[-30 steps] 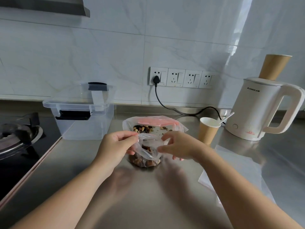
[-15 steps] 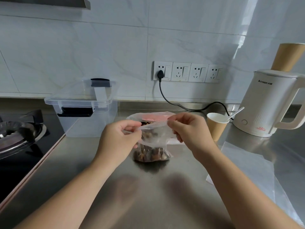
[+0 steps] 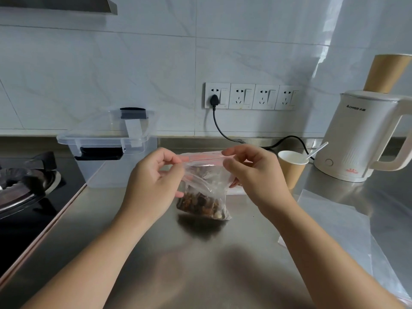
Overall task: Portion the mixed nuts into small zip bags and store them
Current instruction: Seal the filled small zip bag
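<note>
While nuts point(image 3: 201, 206) sag below, left hand point(image 3: 153, 184) and right hand point(image 3: 256, 175) pinch the zip bag point(image 3: 207, 175) top.

The only lettering I can read sits on the white kettle point(image 3: 356, 139): a grey brand mark "CHIGO" high on its body, followed by small characters too fine to make out. Low on the same kettle, beneath its round button, is a small red mark I cannot read.
</note>
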